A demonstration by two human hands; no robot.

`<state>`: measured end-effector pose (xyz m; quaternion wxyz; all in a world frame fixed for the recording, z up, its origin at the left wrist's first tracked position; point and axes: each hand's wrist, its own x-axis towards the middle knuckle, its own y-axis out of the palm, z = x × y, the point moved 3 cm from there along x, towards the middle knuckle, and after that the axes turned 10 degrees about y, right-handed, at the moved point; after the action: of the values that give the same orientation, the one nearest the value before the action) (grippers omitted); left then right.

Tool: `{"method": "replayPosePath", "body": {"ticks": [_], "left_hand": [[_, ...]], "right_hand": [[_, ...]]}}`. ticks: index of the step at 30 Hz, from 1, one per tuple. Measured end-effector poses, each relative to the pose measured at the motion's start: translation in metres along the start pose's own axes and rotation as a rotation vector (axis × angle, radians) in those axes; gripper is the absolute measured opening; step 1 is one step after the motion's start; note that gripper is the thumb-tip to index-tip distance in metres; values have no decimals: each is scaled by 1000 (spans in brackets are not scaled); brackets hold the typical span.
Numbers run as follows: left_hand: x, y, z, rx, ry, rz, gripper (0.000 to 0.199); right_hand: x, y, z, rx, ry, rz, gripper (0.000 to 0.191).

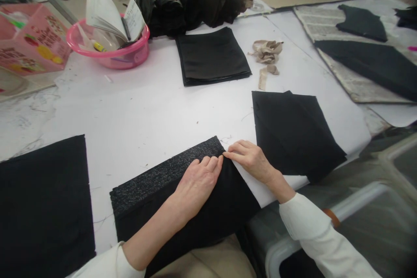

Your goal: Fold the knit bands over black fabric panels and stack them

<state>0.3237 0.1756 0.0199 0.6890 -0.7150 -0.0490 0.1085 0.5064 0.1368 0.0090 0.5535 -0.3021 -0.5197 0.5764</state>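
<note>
fingers meet at the edge of a black cloth

the right hand has thumb and forefinger drawn together, seeming to pinch the cloth's right edge; the left hand lies on top, fingers bunched, and whether they grip cannot be told. the step in hand looks like aligning that edge beside a speckled strip; the next move calls for light, even pressure. the cloth lies at the near side of the bench, dark and smooth, the strip flecked grey along its far side.

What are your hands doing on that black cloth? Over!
Left hand on black cloth. Right hand at its right edge. Neighbouring pieces apart, not blocking.
</note>
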Motion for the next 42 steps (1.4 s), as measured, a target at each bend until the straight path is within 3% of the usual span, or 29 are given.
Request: {"method": "replayPosePath", "body": {"ticks": [9, 21, 29, 42], "left_hand": [[11, -4, 0, -25, -32, -4, 51], [-5, 2, -8, 34, -98, -67, 45], [-13, 9, -11, 44, -112, -119, 50], [-4, 2, -10, 28, -108, -102, 47]], "right_hand": [[-9, -3, 3, 241, 198, -72, 30], [-18, 3, 19, 25, 204, 5, 41], [-18, 1, 19, 140, 330, -84, 40], [-19, 3, 23, -70, 237, -18, 39]]}}
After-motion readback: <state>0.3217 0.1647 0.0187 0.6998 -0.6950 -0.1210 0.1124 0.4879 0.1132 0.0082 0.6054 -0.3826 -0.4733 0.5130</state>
